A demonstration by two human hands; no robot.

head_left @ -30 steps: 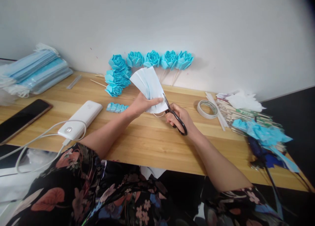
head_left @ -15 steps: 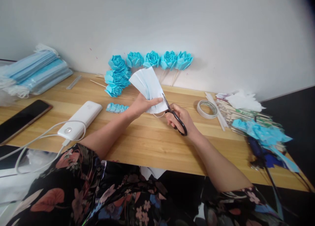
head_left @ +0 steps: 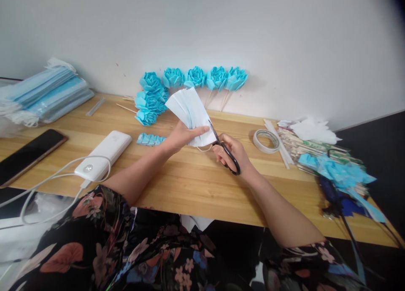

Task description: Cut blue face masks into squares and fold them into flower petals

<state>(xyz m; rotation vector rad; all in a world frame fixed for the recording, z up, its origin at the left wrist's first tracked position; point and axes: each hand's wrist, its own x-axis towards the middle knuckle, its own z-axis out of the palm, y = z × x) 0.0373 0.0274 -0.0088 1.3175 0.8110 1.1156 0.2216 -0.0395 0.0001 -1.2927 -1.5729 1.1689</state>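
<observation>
My left hand (head_left: 185, 135) pinches a pale, pleated face mask (head_left: 190, 107) with the thumb on top, holding it up over the table. The mask's far end fans out toward the blue flowers. In my right hand (head_left: 233, 152) is a pair of black-handled scissors (head_left: 232, 159), its blades along the mask's right edge. A thin white ear loop (head_left: 205, 148) hangs below the mask between the two hands. Just behind my left wrist lies a strip of folded light-blue pieces (head_left: 150, 139), partly covered by the forearm.
Several blue flowers on sticks (head_left: 195, 77) lie by the wall. Stacked masks (head_left: 47, 92), a phone (head_left: 31, 156) and a cabled white power bank (head_left: 103, 155) are at left. A tape roll (head_left: 266, 141), white strips (head_left: 278, 143) and blue scraps (head_left: 341, 169) sit at right on the wooden table (head_left: 190, 189).
Almost nothing differs. Both hands, the mask and the scissors keep nearly the same position; the whole view has shifted very slightly.
</observation>
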